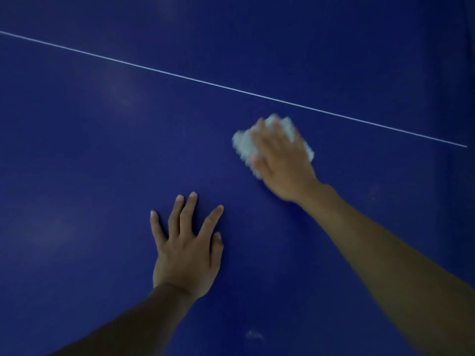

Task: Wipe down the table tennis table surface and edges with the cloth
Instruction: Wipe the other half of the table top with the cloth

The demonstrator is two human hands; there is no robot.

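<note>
Where blue table (77,150) fills view, we plant left hand (186,255) flat, fingers spread, holding nothing. White line (180,75) crosses diagonally above. Further right, our right hand (280,160), blurred, presses down on white cloth (244,145), fingers draped over it, just below line.

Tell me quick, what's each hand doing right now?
Left hand: open, fingers spread, flat on the blue table, holding nothing.
Right hand: pressed down on the white cloth, blurred.
</note>
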